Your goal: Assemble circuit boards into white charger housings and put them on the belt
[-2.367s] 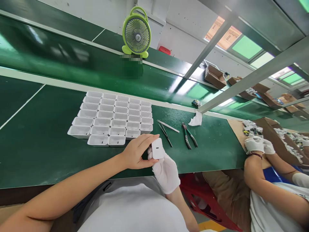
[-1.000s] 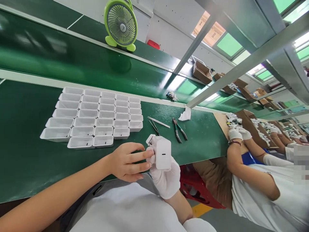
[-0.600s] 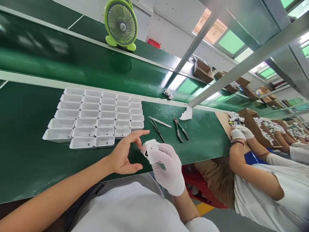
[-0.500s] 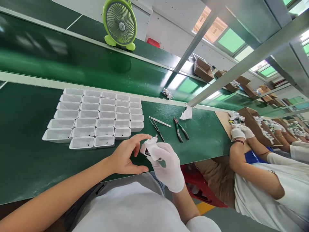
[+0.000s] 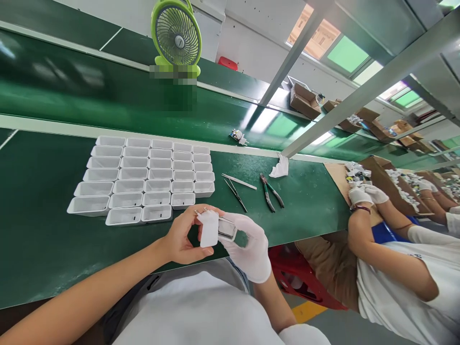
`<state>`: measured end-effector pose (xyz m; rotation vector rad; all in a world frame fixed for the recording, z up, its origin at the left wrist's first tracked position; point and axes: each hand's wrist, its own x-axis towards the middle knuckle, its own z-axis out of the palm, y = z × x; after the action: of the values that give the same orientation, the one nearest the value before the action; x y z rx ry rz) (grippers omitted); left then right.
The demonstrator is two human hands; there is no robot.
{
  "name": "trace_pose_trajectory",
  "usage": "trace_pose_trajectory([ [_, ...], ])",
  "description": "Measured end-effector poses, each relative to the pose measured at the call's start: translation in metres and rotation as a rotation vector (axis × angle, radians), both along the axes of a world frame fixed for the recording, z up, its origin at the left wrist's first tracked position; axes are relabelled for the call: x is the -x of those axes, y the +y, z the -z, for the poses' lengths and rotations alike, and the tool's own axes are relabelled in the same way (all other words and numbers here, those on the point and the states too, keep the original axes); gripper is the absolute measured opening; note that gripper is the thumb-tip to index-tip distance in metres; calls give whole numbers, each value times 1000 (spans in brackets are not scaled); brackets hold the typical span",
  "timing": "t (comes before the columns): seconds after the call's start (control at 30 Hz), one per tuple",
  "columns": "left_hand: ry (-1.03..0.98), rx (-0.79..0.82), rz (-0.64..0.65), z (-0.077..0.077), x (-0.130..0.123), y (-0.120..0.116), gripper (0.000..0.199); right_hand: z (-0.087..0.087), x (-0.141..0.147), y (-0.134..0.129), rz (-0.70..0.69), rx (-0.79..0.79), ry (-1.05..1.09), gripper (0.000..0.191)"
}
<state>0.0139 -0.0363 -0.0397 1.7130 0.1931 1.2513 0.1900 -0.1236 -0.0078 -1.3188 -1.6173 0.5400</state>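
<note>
**White plug parts held edge to edge over a green workbench**

A flat white plate [image 5: 209,231] was gripped by the bare left hand [image 5: 183,238], its thumb pressed at the lower corner and its other fingers partly hidden behind. Two small metal pins [image 5: 197,212] were shown at the plate's upper edge. A white casing [image 5: 227,230] was clamped in the gloved right hand [image 5: 248,250], its open end turned to the camera; the contents were too small to be made out. The parts were held side by side, though whether they were joined could not be told.

From the hands, rows of open white cases [image 5: 157,186] were set out at ten o'clock on the green bench [image 5: 305,201]. Two slim metal tools [image 5: 240,181] were laid at one o'clock and pliers [image 5: 265,183] at two. A green fan [image 5: 177,40] was stood near eleven, its handle cut off by the frame and its foot blurred by pixels. Toward three, a co-worker's gloved hands [image 5: 361,195] were seen, whatever was held in them unclear.
</note>
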Motion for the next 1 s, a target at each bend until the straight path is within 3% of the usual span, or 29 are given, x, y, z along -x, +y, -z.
trace_pose_trajectory([
  [0.2, -68, -74, 25, 1, 0, 3, 61, 2, 1, 1, -7, -42, 45, 35],
  [0.53, -113, -51, 66, -1, 1, 0, 60, -7, -1, 6, -59, -154, -116, 36],
  [0.7, -51, -115, -39, 1, -2, -1, 65, -8, -8, 12, 41, -259, -258, 28],
  [0.83, 173, -122, -213, 0, -3, -2, 62, -3, -39, 60, 279, -183, -180, 15],
  [0.93, 379, -280, -301, 1, -2, -2, 51, -1, -74, 127, 589, 67, -70, 41],
  [1.0, 483, -447, -376, 2, -2, -1, 45, 0, -94, 175, 613, 112, -60, 47],
])
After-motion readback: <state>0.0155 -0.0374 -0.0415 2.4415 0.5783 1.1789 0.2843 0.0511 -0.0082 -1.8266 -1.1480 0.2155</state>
